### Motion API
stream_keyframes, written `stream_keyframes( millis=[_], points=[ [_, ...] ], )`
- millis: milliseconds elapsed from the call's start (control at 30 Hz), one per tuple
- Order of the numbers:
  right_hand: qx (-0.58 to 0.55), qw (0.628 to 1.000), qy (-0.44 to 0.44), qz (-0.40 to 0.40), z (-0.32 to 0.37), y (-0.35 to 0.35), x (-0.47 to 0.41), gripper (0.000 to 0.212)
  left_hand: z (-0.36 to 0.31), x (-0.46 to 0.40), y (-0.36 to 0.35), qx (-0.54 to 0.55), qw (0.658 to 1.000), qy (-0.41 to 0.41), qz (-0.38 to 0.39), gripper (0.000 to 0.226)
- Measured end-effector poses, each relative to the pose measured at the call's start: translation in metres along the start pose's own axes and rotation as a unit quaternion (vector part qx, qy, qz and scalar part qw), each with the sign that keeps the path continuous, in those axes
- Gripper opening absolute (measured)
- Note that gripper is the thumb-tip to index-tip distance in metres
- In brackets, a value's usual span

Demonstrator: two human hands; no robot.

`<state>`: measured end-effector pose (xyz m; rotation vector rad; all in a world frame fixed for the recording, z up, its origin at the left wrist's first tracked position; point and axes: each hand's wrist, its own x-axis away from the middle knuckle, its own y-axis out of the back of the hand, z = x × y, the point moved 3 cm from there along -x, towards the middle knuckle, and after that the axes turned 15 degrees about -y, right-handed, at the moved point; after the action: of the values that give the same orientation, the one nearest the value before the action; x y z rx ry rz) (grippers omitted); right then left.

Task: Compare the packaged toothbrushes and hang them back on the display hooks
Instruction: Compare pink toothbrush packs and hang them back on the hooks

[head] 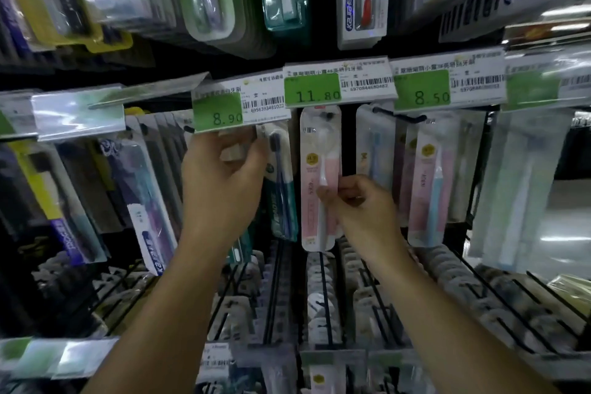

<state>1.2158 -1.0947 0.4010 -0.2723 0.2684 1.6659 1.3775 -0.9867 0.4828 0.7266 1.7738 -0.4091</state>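
Note:
A green-and-white pack with a dark blue toothbrush hangs under the 8.90 price tag. My left hand is raised to its top, fingers curled round the pack's upper edge just below the tag. A pink pack with a white and pink toothbrush hangs under the 11.80 tag. My right hand pinches its right edge about halfway down. The hooks behind both packs' tops are hidden by the tags.
A bare black hook juts out under the 8.50 tag, with pink and blue packs hanging right of it. Rows of packaged toothbrushes fill the racks above, to the left and right. Wire hooks with more packs run below my forearms.

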Motion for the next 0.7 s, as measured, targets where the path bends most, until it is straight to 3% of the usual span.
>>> stream_keyframes(
  millis=[167, 467, 700],
  points=[
    [0.008, 1.0, 0.021, 0.013, 0.001, -0.002, 0.004, 0.02, 0.002, -0.013, -0.004, 0.006, 0.998, -0.052, 0.038, 0.013],
    [-0.044, 0.998, 0.034, -0.017, 0.016, 0.025, 0.032, 0.016, 0.016, -0.015, -0.001, -0.012, 0.995, -0.085, 0.059, 0.016],
    [-0.017, 1.0, 0.019, -0.008, 0.026, 0.04, 0.039, 0.016, 0.011, -0.018, 0.0, -0.028, 0.99, -0.126, 0.061, 0.016]
  ],
)
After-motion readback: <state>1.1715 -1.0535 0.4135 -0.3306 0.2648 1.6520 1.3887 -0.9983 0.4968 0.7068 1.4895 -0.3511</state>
